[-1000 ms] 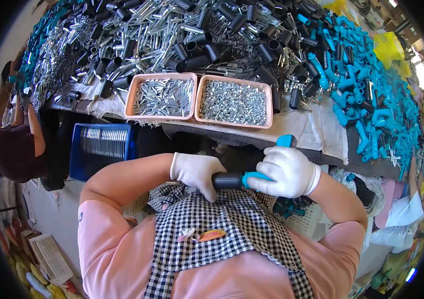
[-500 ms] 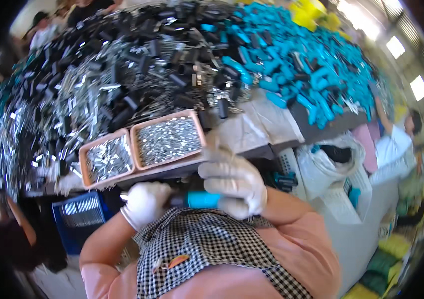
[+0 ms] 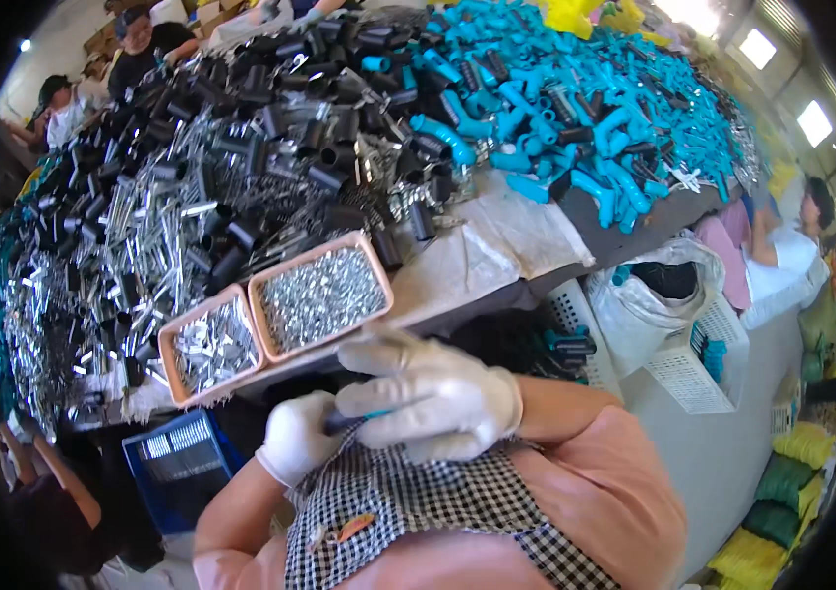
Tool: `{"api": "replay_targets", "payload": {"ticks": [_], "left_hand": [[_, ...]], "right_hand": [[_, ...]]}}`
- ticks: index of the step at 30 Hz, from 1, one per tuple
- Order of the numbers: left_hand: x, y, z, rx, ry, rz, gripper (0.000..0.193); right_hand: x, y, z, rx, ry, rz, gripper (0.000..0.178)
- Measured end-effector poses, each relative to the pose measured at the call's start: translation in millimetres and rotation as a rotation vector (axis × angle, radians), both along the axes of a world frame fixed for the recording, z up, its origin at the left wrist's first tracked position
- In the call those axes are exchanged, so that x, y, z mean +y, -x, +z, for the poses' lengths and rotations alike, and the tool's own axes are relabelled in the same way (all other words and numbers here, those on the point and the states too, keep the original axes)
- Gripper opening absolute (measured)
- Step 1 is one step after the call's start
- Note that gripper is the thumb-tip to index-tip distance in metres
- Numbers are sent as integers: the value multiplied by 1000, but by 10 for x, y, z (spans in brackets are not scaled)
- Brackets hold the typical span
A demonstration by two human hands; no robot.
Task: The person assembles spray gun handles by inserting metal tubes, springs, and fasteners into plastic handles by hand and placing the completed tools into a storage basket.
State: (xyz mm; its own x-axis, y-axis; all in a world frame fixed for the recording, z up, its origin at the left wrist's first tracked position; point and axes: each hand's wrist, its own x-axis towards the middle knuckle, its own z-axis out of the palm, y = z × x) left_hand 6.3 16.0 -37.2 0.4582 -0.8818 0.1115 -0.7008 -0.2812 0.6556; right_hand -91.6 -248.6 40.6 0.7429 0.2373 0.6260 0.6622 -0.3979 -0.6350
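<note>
Both my hands wear white gloves and are close together in front of my checked apron. My left hand is closed round the dark end of a black-and-teal tube-shaped piece, of which only a little teal shows. In front of that piece is my right hand, its fingers stretched out and apart; whether it touches the piece is hard to tell. Just beyond my hands, on the table edge, are two orange-pink trays: the left tray holds flat metal pieces, the right tray small shiny metal parts.
A heap of black tubes and metal rods covers the table, with teal curved pieces at the right. A blue crate stands low left. To the right are a white sack and a white basket. Other people are around the table.
My right hand has moved left over the teal part, hiding most of it. My left hand has lowered slightly. The view has shifted, so the trays appear lower.
</note>
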Motion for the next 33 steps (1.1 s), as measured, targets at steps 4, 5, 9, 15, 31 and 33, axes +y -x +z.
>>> {"api": "replay_targets", "payload": {"ticks": [4,5,9,15,31,33], "left_hand": [[-79,-14,240,139,-40,275,24],[-94,-57,212,132,66,444,24],[-19,129,335,89,-188,-211,25],[-14,40,252,33,-192,-55,26],[-69,-224,285,449,-509,-321,35],[-184,-158,363,-22,-558,-87,30]], "right_hand": [[-148,-36,-173,263,-145,-130,38],[-45,-62,-90,187,-49,-93,42],[-221,-3,-329,148,88,-2,42],[39,9,9,352,-207,127,41],[-78,-173,-387,-251,701,233,72],[54,-85,-367,497,596,121,69]]}}
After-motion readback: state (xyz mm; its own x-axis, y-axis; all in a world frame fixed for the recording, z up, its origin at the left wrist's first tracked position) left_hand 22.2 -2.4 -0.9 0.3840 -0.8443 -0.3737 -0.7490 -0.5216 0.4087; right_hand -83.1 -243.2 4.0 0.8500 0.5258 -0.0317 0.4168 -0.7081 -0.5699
